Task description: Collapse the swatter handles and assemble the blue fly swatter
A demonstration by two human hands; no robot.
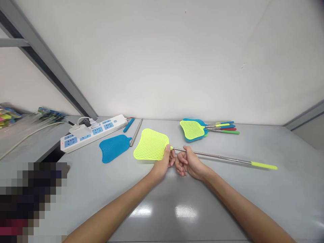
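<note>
A yellow-green fly swatter (151, 145) is held above the table, its perforated head to the left and its extended metal rod running right to a yellow-green grip. My left hand (164, 161) pinches the neck where head and rod meet, thumb on top. Just to its right, my right hand (190, 162) grips the rod between thumb and curled fingers. Left of the held swatter lies a blue swatter head (115, 148). A bare metal tube (136, 132) and a short blue handle (129, 125) lie close by it.
At the back right, several swatters (193, 131) are stacked with handles pointing right. A white power strip (93, 132) with plugs and cables lies at the left back. Beyond it are plastic-wrapped items (27, 125). The wall (177, 67) bounds the grey table (253, 189). The lower left is pixelated.
</note>
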